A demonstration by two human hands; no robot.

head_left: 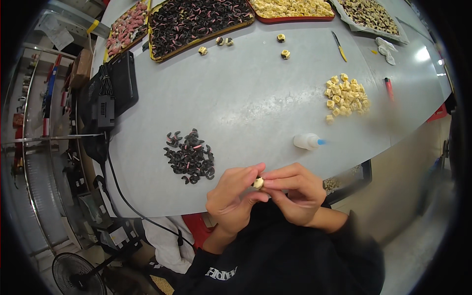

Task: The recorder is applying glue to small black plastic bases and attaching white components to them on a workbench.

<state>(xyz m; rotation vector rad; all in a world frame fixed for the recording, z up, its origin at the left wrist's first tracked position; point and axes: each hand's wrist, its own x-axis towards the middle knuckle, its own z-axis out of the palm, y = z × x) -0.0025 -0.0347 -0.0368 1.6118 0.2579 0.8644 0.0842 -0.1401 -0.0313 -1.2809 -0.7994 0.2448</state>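
Note:
Between the fingertips of my left hand point(232, 199) and my right hand point(297, 193) is a small cream cube-like piece point(258, 183) with a dark part at its side. Both hands pinch it above the near table edge, thumbs below and fingers above. Left of my hands lies a pile of black curved pieces point(189, 156), a few with pink stripes. Beyond my right hand a white squeeze bottle point(306, 141) with a blue tip lies on its side. Farther right is a heap of cream cube-like pieces point(346, 96).
Several cream-and-black pieces point(285, 54) sit toward the back of the grey table point(236, 98). Behind them stand trays of black curved pieces point(201, 24) and cream pieces point(292, 9). A knife point(339, 46), a red pen-like tool point(389, 89) and a black device point(123, 83) with a cable lie around.

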